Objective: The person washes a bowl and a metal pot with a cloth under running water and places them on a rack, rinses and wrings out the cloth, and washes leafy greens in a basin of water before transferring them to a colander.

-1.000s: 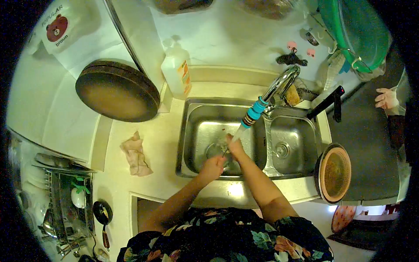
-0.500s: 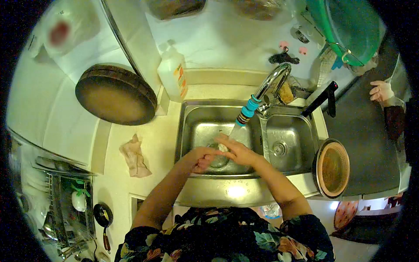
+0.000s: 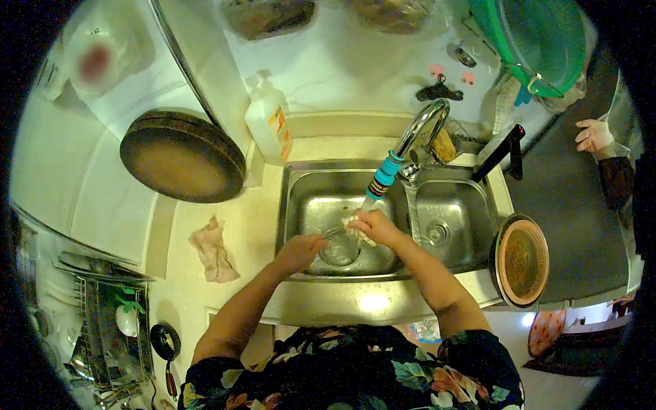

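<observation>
In the head view, taking the larger sink basin (image 3: 309, 213) as the clock's centre with twelve farthest from the wearer, the two hands are apart. The right hand (image 3: 380, 227), at three o'clock, is closed around a pale item (image 3: 363, 236) whose kind cannot be made out; it sits inside the basin, beneath the blue faucet nozzle (image 3: 384, 178) at one o'clock, where water runs down. The left hand (image 3: 301, 253), at eight o'clock, has its fingers curled; whether it grips anything cannot be told. Between the hands a round, clear-looking outline (image 3: 339, 250) shows on the basin floor, bowl or drain unclear. The smaller basin (image 3: 470, 222) adjoins at three. On the cream surface (image 3: 263, 225), a crumpled cloth (image 3: 214, 251) lies at nine and a white jug (image 3: 265, 130) stands at eleven. At ten is a dark round pan (image 3: 183, 162); a brownish sponge (image 3: 444, 145) rests near two.
</observation>
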Motion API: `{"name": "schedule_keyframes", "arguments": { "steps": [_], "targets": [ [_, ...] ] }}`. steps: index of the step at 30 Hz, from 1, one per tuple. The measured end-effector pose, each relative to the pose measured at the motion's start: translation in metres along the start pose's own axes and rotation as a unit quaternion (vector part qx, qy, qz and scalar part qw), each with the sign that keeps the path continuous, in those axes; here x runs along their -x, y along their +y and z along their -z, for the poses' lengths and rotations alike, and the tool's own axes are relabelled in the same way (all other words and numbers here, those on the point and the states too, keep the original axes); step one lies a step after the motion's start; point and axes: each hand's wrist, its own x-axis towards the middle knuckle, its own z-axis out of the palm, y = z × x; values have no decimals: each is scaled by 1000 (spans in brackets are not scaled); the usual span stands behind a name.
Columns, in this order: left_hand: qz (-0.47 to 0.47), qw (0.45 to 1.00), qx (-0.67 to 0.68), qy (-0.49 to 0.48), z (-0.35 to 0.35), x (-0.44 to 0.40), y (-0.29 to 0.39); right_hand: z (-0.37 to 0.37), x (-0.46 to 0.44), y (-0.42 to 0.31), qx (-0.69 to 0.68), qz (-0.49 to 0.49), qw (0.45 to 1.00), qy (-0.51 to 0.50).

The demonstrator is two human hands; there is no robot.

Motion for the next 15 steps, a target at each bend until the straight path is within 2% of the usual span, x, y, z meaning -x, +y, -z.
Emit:
{"name": "schedule_keyframes", "arguments": {
  "steps": [2, 4, 5, 7, 10, 13, 15],
  "targets": [
    [76, 979, 187, -31, 1, 5, -2, -10, -4, 5, -107, -75, 991, 32],
    [185, 909, 365, -84, 1, 12, 0, -34, -7, 22, -226, -153, 960, 59],
    [181, 894, 402, -79, -4, 15, -1, -41, -6, 20, -297, -174, 936, 78],
    [173, 859, 476, -67, -15, 18, -5, -35, -2, -24, -482, -146, 856, 119],
    [187, 878, 435, -79, -7, 24, 17, -42, -1, -1, -407, -113, 900, 107],
    [198, 806, 551, -91, -12, 20, 18, -28, -3, 0, -255, -150, 950, 97],
    [32, 881, 469, -52, -35, 18, 3, -37, -6, 6, -214, -231, 938, 143]
  ]
}}
